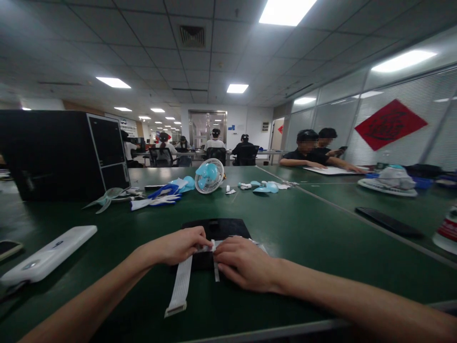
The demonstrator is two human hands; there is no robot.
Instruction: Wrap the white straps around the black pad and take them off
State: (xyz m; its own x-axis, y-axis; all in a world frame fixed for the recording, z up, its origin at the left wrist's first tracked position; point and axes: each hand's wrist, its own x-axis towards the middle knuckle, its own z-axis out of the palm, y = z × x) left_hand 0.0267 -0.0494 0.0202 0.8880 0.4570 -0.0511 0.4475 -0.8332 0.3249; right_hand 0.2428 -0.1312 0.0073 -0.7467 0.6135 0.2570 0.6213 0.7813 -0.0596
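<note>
A thin black panel (233,227) lies on the table before me, with white strips across it that my hands partly hide. My left hand (185,245) is closed in a pinch, its index fingertip at a small white strip (213,245). From below that hand a flat white ribbon cable (182,283) runs toward me, ending in a connector (175,309). My right hand (246,262) lies over the panel's right side, fingers extended and fingertips at the strip. A narrow pale strip end (216,272) sticks out below its fingertips. What lies under the right palm is hidden.
Beyond the panel lie a small fan (210,176), blue-and-white gloves (157,196) and pale blue blades (266,187). At left are a white power-bank-like device (50,252) and a large black case (46,152). A dark slab (387,221) and bottle (447,232) lie right. People sit farther back.
</note>
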